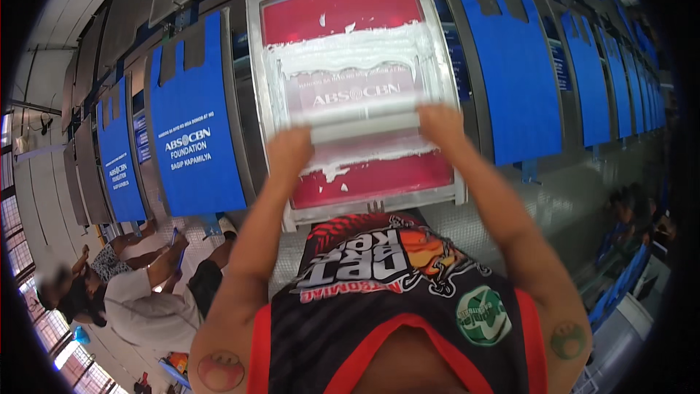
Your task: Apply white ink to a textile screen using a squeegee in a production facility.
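A metal-framed printing screen [255, 87] with a red mesh smeared with white ink lies in front of me on a long table. Both hands grip a pale squeegee bar [364, 128] that lies across the screen's middle. My left hand [289, 152] holds its left end and my right hand [440, 125] holds its right end. White ink is spread in a band above the bar and in a thin streak just below it.
Blue bags [193, 124] with white print lie in a row on boards left and right of the screen [518, 66]. At the lower left, people sit on the floor [146, 299]. Another person crouches at the right [634, 215].
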The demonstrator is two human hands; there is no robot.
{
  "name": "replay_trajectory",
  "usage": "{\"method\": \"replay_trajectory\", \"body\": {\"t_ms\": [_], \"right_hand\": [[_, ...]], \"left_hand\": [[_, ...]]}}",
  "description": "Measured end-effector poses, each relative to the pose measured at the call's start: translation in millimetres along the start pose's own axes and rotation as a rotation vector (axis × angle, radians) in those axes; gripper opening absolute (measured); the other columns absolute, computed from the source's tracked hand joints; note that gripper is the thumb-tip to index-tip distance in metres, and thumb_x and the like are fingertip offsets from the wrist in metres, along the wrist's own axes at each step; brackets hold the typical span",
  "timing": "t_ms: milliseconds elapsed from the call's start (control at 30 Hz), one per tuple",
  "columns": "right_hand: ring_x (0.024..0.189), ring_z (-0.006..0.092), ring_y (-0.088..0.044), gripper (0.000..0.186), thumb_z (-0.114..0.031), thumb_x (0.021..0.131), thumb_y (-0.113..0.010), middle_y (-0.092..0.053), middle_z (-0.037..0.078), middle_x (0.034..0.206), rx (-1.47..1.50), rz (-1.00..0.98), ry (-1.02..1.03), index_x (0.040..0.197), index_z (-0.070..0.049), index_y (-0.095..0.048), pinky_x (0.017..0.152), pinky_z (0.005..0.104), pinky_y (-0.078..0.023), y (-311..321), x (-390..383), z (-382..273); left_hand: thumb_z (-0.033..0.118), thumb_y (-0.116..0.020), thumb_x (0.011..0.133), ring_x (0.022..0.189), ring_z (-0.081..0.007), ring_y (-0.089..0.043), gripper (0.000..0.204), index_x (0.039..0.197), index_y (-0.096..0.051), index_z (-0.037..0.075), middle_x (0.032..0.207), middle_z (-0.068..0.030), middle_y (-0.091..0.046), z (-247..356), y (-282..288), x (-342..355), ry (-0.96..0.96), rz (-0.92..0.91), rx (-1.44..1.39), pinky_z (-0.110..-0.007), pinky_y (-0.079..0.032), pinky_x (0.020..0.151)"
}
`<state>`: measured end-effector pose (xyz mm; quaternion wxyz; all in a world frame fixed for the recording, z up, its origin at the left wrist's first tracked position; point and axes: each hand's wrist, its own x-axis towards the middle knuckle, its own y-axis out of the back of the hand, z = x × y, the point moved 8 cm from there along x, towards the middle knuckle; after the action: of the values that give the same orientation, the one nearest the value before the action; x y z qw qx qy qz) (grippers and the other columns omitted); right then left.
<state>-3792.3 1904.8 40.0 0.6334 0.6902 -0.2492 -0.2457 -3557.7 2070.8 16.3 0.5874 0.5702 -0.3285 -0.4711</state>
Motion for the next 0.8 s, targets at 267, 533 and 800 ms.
{"method": "replay_trajectory", "body": {"t_ms": [267, 533, 800], "right_hand": [[0.080, 0.0290, -0.067, 0.022, -0.016, 0.078, -0.056, -0.069, 0.010, 0.083, -0.028, -0.313, -0.028, 0.098, -0.017, -0.065, 0.065, 0.0445, -0.053, 3.6, 51.8, 6.1], [0.072, 0.0306, -0.067, 0.014, -0.012, 0.077, -0.055, -0.067, 0.011, 0.073, -0.058, -0.106, -0.009, 0.087, -0.011, -0.065, 0.061, 0.0428, -0.052, 17.9, 97.5, 11.4], [0.089, 0.0307, -0.064, 0.036, -0.027, 0.066, -0.079, -0.068, 0.013, 0.090, -0.081, 0.207, 0.037, 0.093, -0.007, -0.068, 0.076, 0.0427, -0.051, 64.0, 155.5, 18.9]], "left_hand": [[0.036, -0.074, 0.070, 0.084, -0.0320, -0.067, 0.039, 0.103, -0.067, 0.017, 0.090, -0.0135, -0.069, -13.0, 26.7, 46.6, 0.055, -0.223, -0.001, -0.047, -0.047, 0.083], [0.026, -0.072, 0.070, 0.082, -0.0315, -0.066, 0.031, 0.099, -0.068, 0.018, 0.087, -0.0092, -0.069, -17.8, 34.0, 84.6, 0.017, 0.027, -0.046, -0.046, -0.053, 0.065], [0.032, -0.080, 0.062, 0.094, -0.0323, -0.065, 0.048, 0.103, -0.069, 0.009, 0.098, -0.0154, -0.069, 29.7, 56.5, 201.1, -0.027, -0.143, 0.180, -0.043, -0.053, 0.082]]}}
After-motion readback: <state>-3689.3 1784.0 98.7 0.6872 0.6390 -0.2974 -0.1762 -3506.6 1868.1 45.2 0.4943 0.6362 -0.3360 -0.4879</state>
